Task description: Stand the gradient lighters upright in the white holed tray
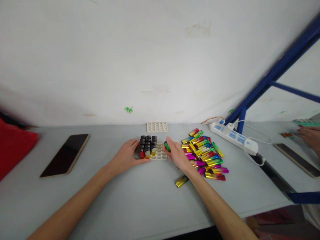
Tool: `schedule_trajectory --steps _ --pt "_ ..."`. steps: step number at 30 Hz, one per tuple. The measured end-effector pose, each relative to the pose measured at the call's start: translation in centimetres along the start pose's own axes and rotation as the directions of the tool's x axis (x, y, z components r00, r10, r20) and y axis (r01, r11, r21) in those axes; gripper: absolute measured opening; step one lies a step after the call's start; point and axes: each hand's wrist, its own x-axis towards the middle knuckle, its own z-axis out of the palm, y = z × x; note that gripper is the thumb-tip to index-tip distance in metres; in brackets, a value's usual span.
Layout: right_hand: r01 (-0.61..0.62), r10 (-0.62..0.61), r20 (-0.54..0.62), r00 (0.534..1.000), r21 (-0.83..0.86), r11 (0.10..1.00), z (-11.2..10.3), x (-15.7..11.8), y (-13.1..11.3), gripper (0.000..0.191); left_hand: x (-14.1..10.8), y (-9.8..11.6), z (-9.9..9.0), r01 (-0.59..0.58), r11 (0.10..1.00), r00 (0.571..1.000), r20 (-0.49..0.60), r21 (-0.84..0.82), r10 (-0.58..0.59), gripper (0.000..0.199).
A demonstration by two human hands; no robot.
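A pale tray (162, 152) with round-cornered holes lies on the grey table. Its left part holds several upright lighters (147, 146) with black tops, in rows. My left hand (130, 154) curves round the left and front side of these lighters, its thumb along the near edge. Over the tray's right edge, my right hand (174, 152) pinches a green lighter (166, 146) between thumb and fingers. Just right of that hand lies a loose pile of shiny coloured lighters (205, 151); a yellow one (181, 181) lies nearest the front.
Another pale tray (157, 127) lies by the wall. A dark phone (65, 155) and red cloth (15, 146) are on the left. On the right are a power strip (233, 136), blue metal frame and another person's hand.
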Motion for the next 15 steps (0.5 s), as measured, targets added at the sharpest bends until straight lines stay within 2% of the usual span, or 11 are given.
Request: schedule_trajectory --steps 3,5,10,13,15 --pt "0.091 -0.091 -0.022 0.996 -0.018 0.996 -0.1 -0.5 -0.2 0.080 -0.1 -0.1 -0.1 -0.012 1.000 1.000 0.003 -0.009 0.012 0.070" --pt "0.182 -0.184 -0.016 0.983 -0.083 0.980 -0.3 -0.8 -0.5 0.072 -0.1 -0.2 -0.1 -0.017 1.000 1.000 0.008 -0.007 0.017 0.070" --pt "0.426 -0.431 0.042 0.902 -0.259 0.867 -1.1 -1.2 -1.4 0.047 -0.1 -0.6 0.1 -0.017 1.000 1.000 0.027 0.023 0.016 0.078" --pt "0.460 -0.449 0.105 0.887 -0.287 0.840 -1.2 -1.5 -1.7 0.046 -0.1 -0.6 0.2 -0.023 0.999 0.999 0.033 0.026 0.022 0.079" --pt "0.449 -0.440 0.100 0.892 -0.296 0.843 -1.1 -1.6 -1.7 0.046 -0.2 -0.6 0.2 -0.020 0.999 0.999 0.032 0.026 0.019 0.079"
